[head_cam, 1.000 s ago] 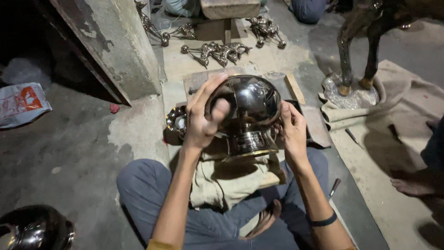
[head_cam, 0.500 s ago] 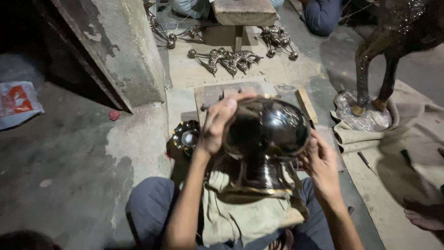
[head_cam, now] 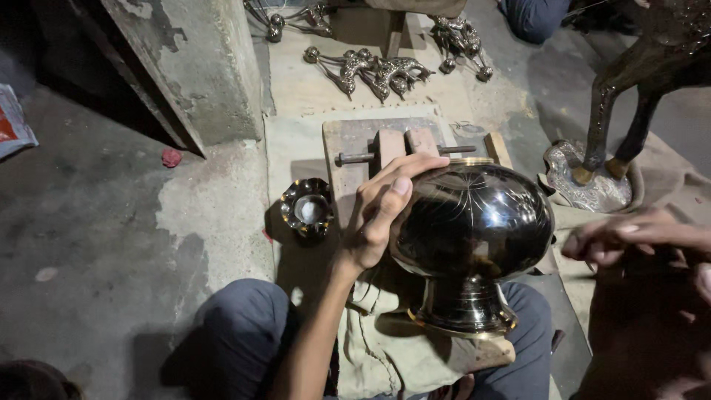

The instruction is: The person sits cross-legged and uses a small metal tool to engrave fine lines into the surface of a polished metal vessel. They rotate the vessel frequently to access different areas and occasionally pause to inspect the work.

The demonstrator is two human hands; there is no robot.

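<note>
Head view: your left hand (head_cam: 381, 215) is cupped against the left side of the polished metal vase (head_cam: 470, 222), fingers curled over its upper shoulder, thumb down the side. That's a steadying hold on the round body, not a full wrap. The vase sits upright on its flared brass-rimmed foot (head_cam: 463, 311), on the cloth (head_cam: 378, 348) over your lap, near centre of the scene. Its dark mirror surface carries fine engraved lines.

Your right hand (head_cam: 615, 237) is off the vase, just to its right, motion-blurred. Fingers look loosely bent with nothing in them, but can't tell for sure given the blur.

Around you:
- Small fluted metal bowl (head_cam: 307, 207) on the floor, left of your left hand, apart from the vase.
- Wooden block with a bolt clamp (head_cam: 400, 148) just beyond the vase, on a flat board.
- Cluster of cast metal figures (head_cam: 378, 70) further out on the floor.
- Concrete pillar (head_cam: 185, 67) far left.
- Dark metal animal statue (head_cam: 629, 81) far right, its legs standing on an ornate silver base (head_cam: 585, 185).
- Small red scrap (head_cam: 172, 157) on the floor near the pillar's foot.
</note>
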